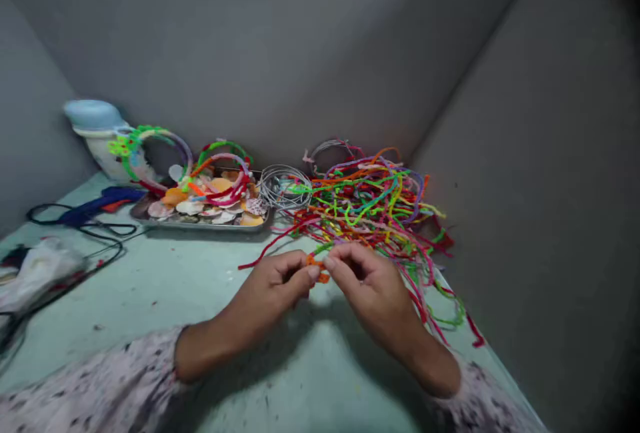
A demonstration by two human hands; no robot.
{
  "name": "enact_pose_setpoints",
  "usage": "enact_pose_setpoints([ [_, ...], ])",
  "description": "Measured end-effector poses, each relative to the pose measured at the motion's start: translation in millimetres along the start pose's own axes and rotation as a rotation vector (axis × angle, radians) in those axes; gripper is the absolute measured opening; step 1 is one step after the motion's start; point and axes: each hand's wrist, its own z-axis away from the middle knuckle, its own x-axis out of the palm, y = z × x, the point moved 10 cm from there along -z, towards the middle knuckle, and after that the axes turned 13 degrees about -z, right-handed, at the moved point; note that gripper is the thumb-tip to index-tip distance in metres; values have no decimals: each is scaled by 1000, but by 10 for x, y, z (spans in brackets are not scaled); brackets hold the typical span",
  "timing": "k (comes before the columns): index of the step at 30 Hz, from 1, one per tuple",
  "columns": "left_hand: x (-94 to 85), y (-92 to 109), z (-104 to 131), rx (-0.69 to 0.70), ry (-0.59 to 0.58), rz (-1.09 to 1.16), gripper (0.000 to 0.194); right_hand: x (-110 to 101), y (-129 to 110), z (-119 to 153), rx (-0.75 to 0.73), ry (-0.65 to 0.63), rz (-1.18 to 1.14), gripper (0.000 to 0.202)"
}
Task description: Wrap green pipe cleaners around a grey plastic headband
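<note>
Between my hands, above the table's middle, is a small bent orange pipe cleaner. My left hand pinches it between thumb and fingers. My right hand is closed on its other side, thumb against fingertips, gripping the same orange piece. A short green stretch shows just behind the fingertips; I cannot tell whether it joins the orange one. Just beyond my right hand spreads a tangled heap of colourful pipe cleaners, with a red strand reaching left past my left hand.
A metal tray of seashells stands at the back left, with pipe-cleaner-wrapped rings on it. Coiled wire lies beside it. Further left are a blue glue gun with its black cable, a lidded bin and a plastic bag. Grey walls enclose the table.
</note>
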Motion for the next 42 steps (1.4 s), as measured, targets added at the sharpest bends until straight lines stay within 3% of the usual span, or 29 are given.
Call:
enact_pose_setpoints([
  [3, -17, 18, -11, 1, -1, -7, 34, -50, -47, -19, -16, -66, 12, 15],
  [16, 8, 77, -16, 44, -28, -10, 30, 22, -105, -43, -94, -316, 52, 17],
  [27, 30, 107, 4, 40, -51, 0, 31, 55, 11, -21, -5, -391, -14, 18],
  [42, 58, 99, 17, 29, -92, 12, 32, 41, -139, 14, -180, -440, 96, 19],
])
